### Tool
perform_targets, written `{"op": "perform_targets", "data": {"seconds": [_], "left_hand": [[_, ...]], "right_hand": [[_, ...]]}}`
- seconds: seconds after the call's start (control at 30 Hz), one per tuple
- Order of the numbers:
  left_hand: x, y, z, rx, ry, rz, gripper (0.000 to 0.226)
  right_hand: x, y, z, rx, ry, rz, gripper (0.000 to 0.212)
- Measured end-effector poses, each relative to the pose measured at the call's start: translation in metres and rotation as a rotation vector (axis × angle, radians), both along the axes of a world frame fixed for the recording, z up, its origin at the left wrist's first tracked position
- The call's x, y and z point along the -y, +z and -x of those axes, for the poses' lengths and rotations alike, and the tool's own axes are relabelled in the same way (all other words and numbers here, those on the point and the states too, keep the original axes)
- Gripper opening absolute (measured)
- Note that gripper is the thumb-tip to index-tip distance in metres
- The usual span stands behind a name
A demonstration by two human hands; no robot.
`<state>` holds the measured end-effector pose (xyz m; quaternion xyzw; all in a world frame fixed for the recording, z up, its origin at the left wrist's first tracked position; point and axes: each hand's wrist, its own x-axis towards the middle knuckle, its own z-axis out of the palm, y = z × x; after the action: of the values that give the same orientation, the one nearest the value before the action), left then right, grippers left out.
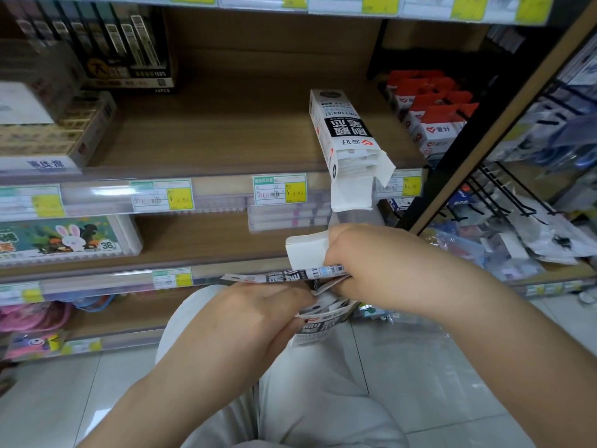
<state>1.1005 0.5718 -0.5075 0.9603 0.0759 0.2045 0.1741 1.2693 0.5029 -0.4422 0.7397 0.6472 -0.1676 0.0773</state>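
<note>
White packet (284, 275) crosswise, leftward, over box (318, 331)

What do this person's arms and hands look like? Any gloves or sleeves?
No gloves: the left hand and right hand are bare. No sleeve, watch or ring shows anywhere in view.

Our left hand (258, 315) and right hand (365, 257) meet close together, fingers curled and gripping, forearms bare.
</note>
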Motion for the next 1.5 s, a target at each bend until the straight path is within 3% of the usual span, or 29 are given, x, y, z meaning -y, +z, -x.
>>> {"op": "perform_targets", "data": {"seconds": [0.13, 0.23, 0.57, 0.9, 1.23, 1.5], "left_hand": [[0.001, -0.001, 0.000, 0.000, 0.008, 0.006, 0.021], [0.002, 0.000, 0.003, -0.014, 0.030, 0.010, 0.021], [-0.001, -0.002, 0.006, -0.044, 0.070, 0.031, 0.022], [-0.008, -0.001, 0.004, -0.065, 0.111, 0.027, 0.031], [-0.006, -0.004, 0.003, -0.009, 0.070, 0.007, 0.021], [-0.007, -0.008, 0.003, -0.010, 0.065, 0.038, 0.021]], "right_hand": [[-0.001, 0.002, -0.001, -0.020, 0.021, 0.019, 0.006], [0.000, 0.002, -0.003, -0.047, 0.032, -0.003, 0.018], [0.004, 0.000, -0.003, -0.178, -0.064, -0.277, 0.019], [0.005, -0.011, 0.006, 0.011, -0.063, -0.208, 0.021], [-0.008, -0.011, -0.004, -0.197, -0.031, 0.052, 0.009], [-0.014, -0.018, 0.000, -0.137, -0.063, 0.134, 0.022]]}}
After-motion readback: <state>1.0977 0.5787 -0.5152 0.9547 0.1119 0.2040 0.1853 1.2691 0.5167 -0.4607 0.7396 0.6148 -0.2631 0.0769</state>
